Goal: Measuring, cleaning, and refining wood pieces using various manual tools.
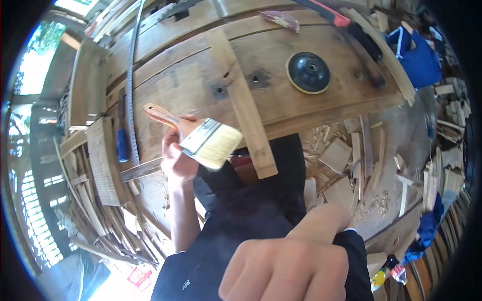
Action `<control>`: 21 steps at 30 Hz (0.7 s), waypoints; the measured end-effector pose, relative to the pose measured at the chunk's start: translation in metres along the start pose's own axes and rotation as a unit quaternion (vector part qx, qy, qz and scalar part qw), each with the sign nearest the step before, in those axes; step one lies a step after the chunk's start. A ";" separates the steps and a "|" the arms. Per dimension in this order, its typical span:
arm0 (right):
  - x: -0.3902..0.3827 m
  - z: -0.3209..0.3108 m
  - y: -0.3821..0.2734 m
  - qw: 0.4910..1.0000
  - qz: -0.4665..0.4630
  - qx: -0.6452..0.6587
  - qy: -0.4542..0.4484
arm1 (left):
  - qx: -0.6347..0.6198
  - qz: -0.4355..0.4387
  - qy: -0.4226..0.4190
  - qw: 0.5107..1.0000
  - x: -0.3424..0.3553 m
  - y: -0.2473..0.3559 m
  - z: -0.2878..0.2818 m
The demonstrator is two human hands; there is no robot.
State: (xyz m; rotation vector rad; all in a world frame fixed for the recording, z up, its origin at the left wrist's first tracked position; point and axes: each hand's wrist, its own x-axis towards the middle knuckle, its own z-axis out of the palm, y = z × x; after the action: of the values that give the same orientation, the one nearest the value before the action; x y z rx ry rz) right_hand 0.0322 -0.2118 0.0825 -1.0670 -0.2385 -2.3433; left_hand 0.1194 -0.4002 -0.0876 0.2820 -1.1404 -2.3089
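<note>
My left hand (179, 159) is wrapped round a wide flat paintbrush (213, 145) with a wooden handle, a metal band and pale bristles. The brush is over the near edge of the wooden workbench (186, 85), its handle pointing to the far left and its bristles toward my lap. Close to the camera, my right hand (288, 268) is raised over my body with its fingers curled in; whatever they may hold is hidden. Right of the brush, a narrow wooden strip (243, 105) lies across the bench, with its near end sticking out past the edge.
A black round sanding pad (308, 72) sits on the bench, right of the strip. At left are a blue-handled chisel (121, 140) and a metal ruler (132, 85). A red-and-black tool handle (346, 25) lies far right. Offcuts (336, 155) and shavings litter the floor.
</note>
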 end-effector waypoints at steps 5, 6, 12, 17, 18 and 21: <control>-0.022 -0.023 -0.028 0.993 0.114 -0.020 -0.018 | 0.037 0.005 0.023 0.999 -0.009 0.018 0.012; -0.030 -0.030 -0.028 0.989 0.147 0.026 -0.013 | 0.059 0.016 0.050 0.997 -0.015 0.021 0.016; -0.115 -0.096 -0.082 0.806 0.139 -0.457 0.349 | 0.269 0.020 -0.107 0.957 -0.006 0.031 0.050; -0.167 -0.100 -0.076 0.707 0.319 -0.440 0.452 | 0.525 0.144 -0.047 0.837 0.038 0.032 0.059; -0.167 -0.100 -0.073 0.713 0.344 -0.420 0.444 | 0.564 0.175 -0.022 0.807 0.044 0.034 0.065; -0.160 -0.096 -0.055 0.720 0.398 -0.386 0.417 | 0.454 0.101 -0.091 0.880 0.027 0.037 0.066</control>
State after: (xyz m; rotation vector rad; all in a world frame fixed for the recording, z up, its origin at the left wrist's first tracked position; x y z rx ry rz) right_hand 0.0254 -0.1362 -0.0965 -0.1591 1.3610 -1.7937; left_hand 0.0840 -0.3893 -0.0166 0.2600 -2.1844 -1.4908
